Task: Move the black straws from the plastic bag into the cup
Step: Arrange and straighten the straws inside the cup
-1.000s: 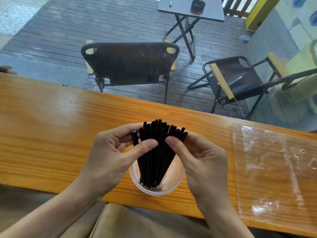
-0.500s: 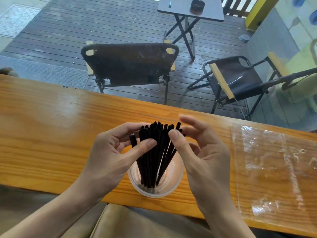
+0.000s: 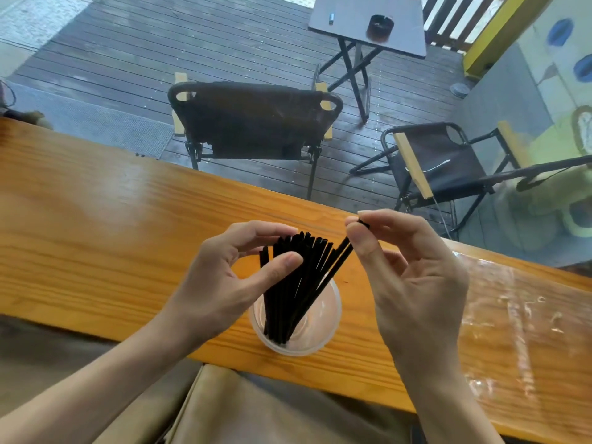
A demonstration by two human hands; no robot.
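Judging by how things lie, the transfer is all but done. The black straws (image 3: 293, 280) are stood in the clear cup (image 3: 296, 318), fanned out, with their lower ends on the cup's bottom. The upper part of the bundle is loosely cradled between the thumb and curled fingers of the left hand (image 3: 221, 283). One straw (image 3: 333, 267), leaning rightward out of the fan, is pinched at its top end between the thumb and forefinger of the right hand (image 3: 413, 277), the other fingers being relaxed; its foot is already inside the cup. The plastic bag (image 3: 525, 331), flat on the wooden counter (image 3: 96, 238) just right of that hand, appears emptied. No brand, label or writing can be read anywhere.
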